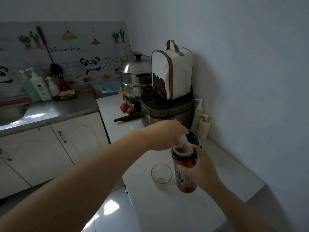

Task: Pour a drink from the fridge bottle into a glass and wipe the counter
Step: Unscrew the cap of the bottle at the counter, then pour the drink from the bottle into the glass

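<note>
Both hands' grip on bottle (pixel 184 166) beside glass (pixel 161 175)

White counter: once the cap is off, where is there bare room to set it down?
Bare white counter lies in front of the glass and bottle, toward the near edge, and right of the bottle toward the wall. Behind, it is crowded: cucumber, rice cooker, pump bottles.

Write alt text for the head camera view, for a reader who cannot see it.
A person's right hand holds a tea bottle upright on a white counter while the left hand grips its cap. An empty glass stands just left of the bottle, with a rice cooker behind.
</note>
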A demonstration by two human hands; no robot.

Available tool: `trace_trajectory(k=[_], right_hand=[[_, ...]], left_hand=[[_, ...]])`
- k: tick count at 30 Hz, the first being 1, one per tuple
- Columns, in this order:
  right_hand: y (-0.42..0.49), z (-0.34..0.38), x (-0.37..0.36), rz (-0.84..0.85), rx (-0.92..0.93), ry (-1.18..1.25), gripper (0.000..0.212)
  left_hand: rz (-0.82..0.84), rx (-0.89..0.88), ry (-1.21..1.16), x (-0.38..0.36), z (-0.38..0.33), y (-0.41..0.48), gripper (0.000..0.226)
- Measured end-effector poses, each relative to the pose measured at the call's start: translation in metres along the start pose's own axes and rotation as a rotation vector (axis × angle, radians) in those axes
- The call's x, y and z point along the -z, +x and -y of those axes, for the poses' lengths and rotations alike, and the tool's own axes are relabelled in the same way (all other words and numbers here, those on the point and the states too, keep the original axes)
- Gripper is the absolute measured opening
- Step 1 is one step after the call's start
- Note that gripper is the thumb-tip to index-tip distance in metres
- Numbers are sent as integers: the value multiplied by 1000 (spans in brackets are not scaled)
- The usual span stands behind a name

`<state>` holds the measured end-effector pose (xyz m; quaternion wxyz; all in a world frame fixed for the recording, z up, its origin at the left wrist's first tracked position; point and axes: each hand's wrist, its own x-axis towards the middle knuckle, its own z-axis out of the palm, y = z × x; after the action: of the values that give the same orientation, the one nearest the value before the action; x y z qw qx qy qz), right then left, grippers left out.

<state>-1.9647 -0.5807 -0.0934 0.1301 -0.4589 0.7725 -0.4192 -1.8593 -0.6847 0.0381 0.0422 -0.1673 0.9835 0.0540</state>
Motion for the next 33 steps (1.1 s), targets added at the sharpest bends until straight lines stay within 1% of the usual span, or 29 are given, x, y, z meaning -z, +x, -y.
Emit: trace_trajectory(k=[2, 6, 8, 12, 16, 20, 23, 26, 27, 30, 33], right_hand=[[-1, -3, -2, -5, 4, 9, 69], [-7, -14, -10, -6, -13, 31, 66], [-12, -22, -16, -7, -43, 46, 66], [-21, -36, -28, -7, -98, 66, 69], [-30, -46, -36, 3, -142, 84, 70], [-37, -58, -41, 9, -178, 79, 70], [-42, -63, -46, 8, -188, 75, 63], [-45, -63, -49, -18, -172, 82, 45], [-45, -62, -50, -25, -167, 90, 43], [-47, -63, -53, -18, -148, 137, 47], [-49, -67, -58, -8, -175, 182, 54]], left_hand=[[0, 0, 47, -2, -1, 1, 48], [36, 19, 40, -13, -3, 1, 47], [34, 31, -14, -24, -5, 1, 44], [-16, 129, -187, -42, -9, 0, 37], [-23, 189, -313, -50, -9, -1, 35], [-116, 316, -468, -68, -1, -9, 36], [-125, 351, -500, -87, 3, -17, 35], [-126, 366, -536, -101, 5, -23, 37], [-126, 370, -549, -105, 5, -23, 37], [-143, 379, -591, -113, 6, -25, 36], [-171, 389, -638, -120, 7, -26, 33]])
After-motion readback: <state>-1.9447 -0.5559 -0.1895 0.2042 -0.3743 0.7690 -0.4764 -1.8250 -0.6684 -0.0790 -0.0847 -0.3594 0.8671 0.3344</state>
